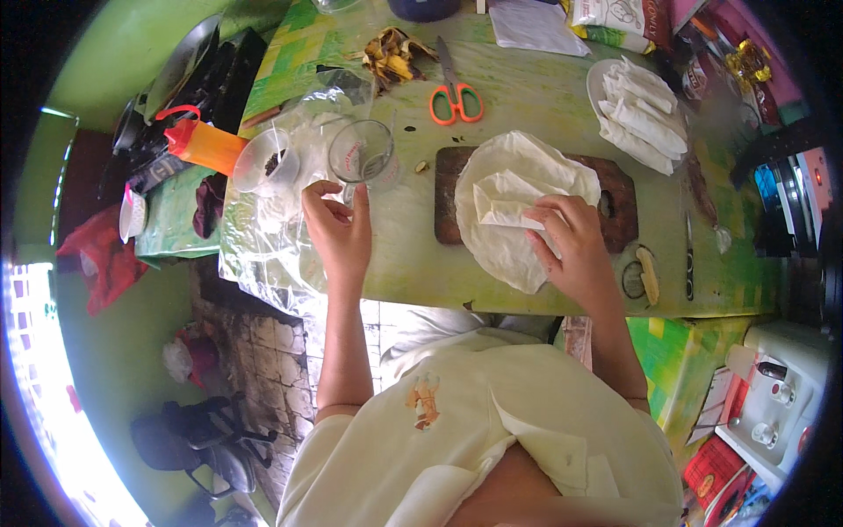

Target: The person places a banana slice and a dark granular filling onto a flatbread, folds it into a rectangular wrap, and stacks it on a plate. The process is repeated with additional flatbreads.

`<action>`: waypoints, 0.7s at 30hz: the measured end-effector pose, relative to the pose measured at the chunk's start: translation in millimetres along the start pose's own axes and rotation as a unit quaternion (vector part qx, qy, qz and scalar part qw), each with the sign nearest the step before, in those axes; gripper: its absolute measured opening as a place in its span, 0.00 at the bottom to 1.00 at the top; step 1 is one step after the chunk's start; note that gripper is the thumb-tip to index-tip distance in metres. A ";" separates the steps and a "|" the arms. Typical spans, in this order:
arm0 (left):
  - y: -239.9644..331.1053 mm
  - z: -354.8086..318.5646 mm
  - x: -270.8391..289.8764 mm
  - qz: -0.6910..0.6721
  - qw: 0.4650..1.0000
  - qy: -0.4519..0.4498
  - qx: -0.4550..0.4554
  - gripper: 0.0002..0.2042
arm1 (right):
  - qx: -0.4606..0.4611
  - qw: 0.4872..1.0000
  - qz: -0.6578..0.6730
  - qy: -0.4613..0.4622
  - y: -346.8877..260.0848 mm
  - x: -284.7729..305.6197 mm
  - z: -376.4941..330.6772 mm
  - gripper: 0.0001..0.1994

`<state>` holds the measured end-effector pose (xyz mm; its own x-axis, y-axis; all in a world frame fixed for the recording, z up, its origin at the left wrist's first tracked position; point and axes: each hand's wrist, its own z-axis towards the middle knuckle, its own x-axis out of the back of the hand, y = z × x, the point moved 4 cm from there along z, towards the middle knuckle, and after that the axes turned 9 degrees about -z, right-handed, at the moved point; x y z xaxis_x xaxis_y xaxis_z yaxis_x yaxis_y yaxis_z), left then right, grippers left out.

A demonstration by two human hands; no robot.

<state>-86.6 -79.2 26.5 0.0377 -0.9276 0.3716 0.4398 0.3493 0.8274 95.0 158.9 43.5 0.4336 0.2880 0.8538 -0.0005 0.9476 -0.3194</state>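
The right grip (pixel 571 235) bends over the right end of a folded roll (pixel 502 198), fingers touching it and thumb lower; whether it pinches the roll, I cannot tell. The roll lies on a round, pale wrapper (pixel 492 255), which is spread over a dark wooden board (pixel 622 195) and overhangs its edge. The left grip (pixel 341 230) is raised with its thumb and forefinger apart, holding nothing visible, just below a clear glass cup (pixel 362 151). Left of the cup stand a bowl (pixel 248 178) with dark bits in it and a tilted orange squeeze bottle (pixel 213 149). Farther up the green tabletop (pixel 404 255) lie orange-handled scissors (pixel 456 104) beside dark yellow peels (pixel 393 58). Toward the upper right, several pale finished rolls (pixel 644 119) lie together on a plate (pixel 596 85).
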 end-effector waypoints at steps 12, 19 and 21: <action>-16.1 10.1 -11.1 -0.065 0.985 -0.125 0.099 0.20 | -0.045 0.992 0.113 0.031 0.5 10.3 2.2 0.09; 39.8 5.5 -18.3 0.000 0.983 -0.184 -0.023 0.20 | -0.193 0.912 0.362 -0.007 -1.8 -2.0 5.4 0.19; 57.2 1.7 -21.9 0.011 0.979 -0.196 -0.062 0.19 | -0.186 0.875 0.446 -0.003 -7.3 -10.7 6.8 0.21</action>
<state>-63.8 -38.7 66.4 -0.2886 -0.7895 0.5417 0.5495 0.3267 0.7689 84.2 149.8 39.5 0.4047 0.8928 0.1977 -0.0433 0.2347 -0.9711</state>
